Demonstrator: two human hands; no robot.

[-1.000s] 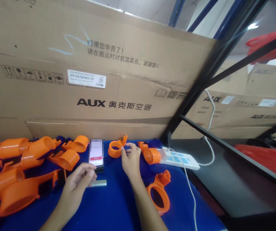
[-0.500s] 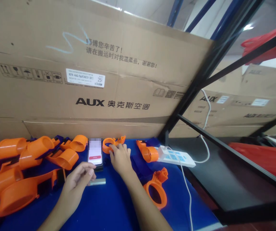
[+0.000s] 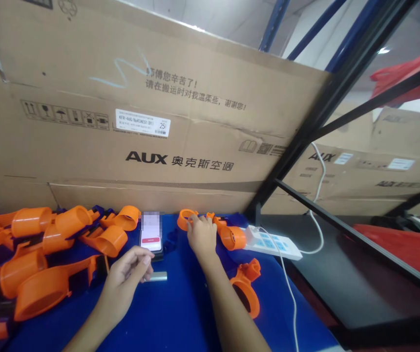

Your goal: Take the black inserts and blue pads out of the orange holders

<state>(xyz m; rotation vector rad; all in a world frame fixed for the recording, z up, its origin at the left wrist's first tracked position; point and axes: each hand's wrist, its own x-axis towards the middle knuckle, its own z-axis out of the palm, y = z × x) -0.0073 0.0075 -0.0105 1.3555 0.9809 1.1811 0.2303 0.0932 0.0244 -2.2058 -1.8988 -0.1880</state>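
Note:
My right hand (image 3: 202,238) reaches to the back of the blue tabletop (image 3: 180,313), its fingers closed on an orange plastic ring part (image 3: 185,215). The hand hides some of the part. Closer to me, my left hand (image 3: 131,271) hovers with curled fingers and the thumb against them. A small silver bar (image 3: 158,276) shows at its fingertips; whether they grip it is unclear. Just beyond stands a phone (image 3: 151,237) with a lit screen and a red button.
Several orange ring parts (image 3: 43,293) with dark blue pieces pile up on the left. To the right are an orange cup-shaped part (image 3: 234,238), another ring part (image 3: 256,298) and a white power strip (image 3: 276,244) with a cable. A large cardboard box (image 3: 103,151) and a black rack post (image 3: 290,156) stand behind.
My right hand has shifted right along the back of the table, and the orange ring part has moved with it, away from the phone. My left hand stays beside the silver bar.

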